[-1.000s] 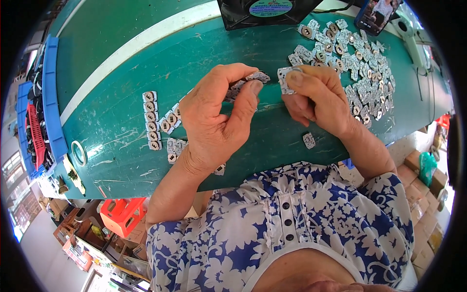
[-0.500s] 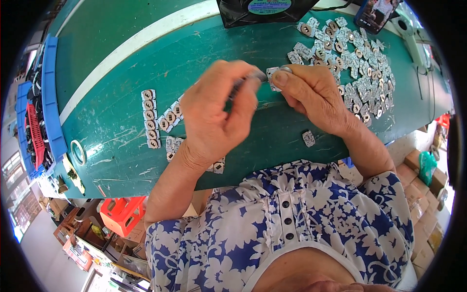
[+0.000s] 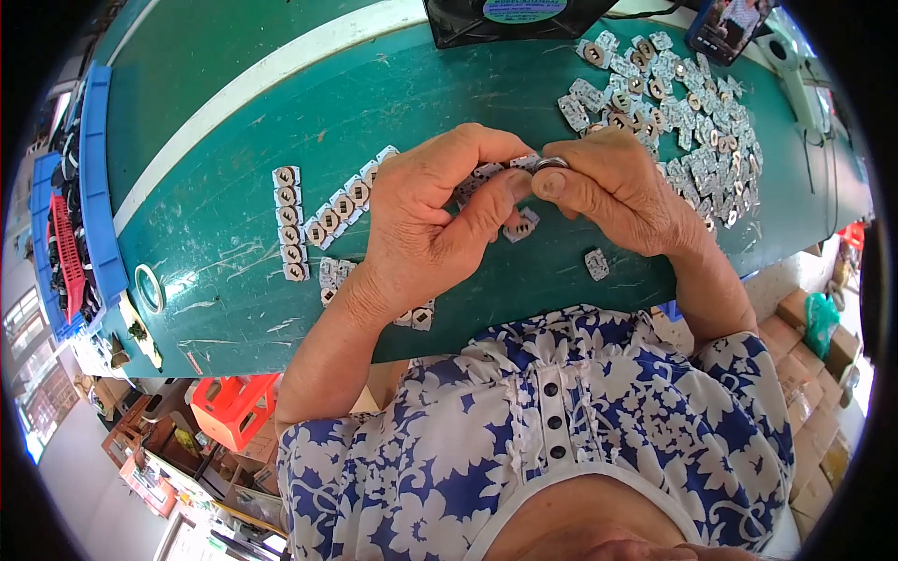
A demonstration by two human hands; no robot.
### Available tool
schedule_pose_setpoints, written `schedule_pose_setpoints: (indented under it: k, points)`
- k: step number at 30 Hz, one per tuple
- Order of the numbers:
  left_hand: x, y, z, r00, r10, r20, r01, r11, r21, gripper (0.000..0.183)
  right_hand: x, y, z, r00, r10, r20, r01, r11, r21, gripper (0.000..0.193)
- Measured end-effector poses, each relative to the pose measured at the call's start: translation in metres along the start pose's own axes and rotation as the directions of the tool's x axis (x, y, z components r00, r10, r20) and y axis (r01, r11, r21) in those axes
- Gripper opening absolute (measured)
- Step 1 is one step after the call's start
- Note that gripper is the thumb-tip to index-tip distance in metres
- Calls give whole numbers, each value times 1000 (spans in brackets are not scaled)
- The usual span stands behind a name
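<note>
My left hand (image 3: 435, 210) is closed around a short row of small pale metal plates (image 3: 479, 180), mostly hidden by the fingers. Against it, my right hand (image 3: 613, 187) pinches another small plate (image 3: 526, 163); a shiny round rim shows at its fingertips, and I cannot tell whether it is a ring or a part. Just below the fingertips one more plate (image 3: 522, 225) shows. To the left, an upright row of joined plates with round brown centres (image 3: 290, 224) lies beside a slanting row (image 3: 344, 204). More plates (image 3: 332, 276) lie partly behind my left forearm.
A large heap of loose plates (image 3: 702, 131) spreads at the right. One single plate (image 3: 597, 264) lies near the front edge. A black fan (image 3: 514, 28), a phone (image 3: 730, 30) and a white device (image 3: 790, 70) stand at the back. Blue bins (image 3: 98, 187) and a ring of tape (image 3: 150, 289) are at left.
My left hand has moved right and slightly down, meeting the right hand at the plate. More of the slanting row now shows, and a plate has come into view below the fingertips.
</note>
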State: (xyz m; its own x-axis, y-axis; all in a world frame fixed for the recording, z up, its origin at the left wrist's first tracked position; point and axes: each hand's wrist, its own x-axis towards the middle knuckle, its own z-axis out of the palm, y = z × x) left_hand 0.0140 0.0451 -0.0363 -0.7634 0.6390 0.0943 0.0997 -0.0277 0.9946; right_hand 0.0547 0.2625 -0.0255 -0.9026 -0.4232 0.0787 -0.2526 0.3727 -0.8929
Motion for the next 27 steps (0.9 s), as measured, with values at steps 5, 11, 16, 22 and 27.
schedule_pose_setpoints:
  k: [5,11,16,22,27]
  points:
    - [-2,3,-2,999,-45,8,46,994,-97,16,1,-12,-5,994,107,15,-108,980,164,41]
    - [-2,2,-2,999,8,42,-8,1000,1,16,0,-5,-5,995,54,88,-67,987,145,39]
    - [4,7,-5,991,-108,77,113,991,-71,18,1,7,7,987,-152,-51,145,981,-126,37]
    - [1,13,-6,982,-188,27,190,971,-147,23,-3,-6,-1,967,251,-39,-237,945,224,44]
    - [0,2,-6,994,-104,-47,101,994,-46,26,-2,0,9,932,348,-104,-274,863,425,51]
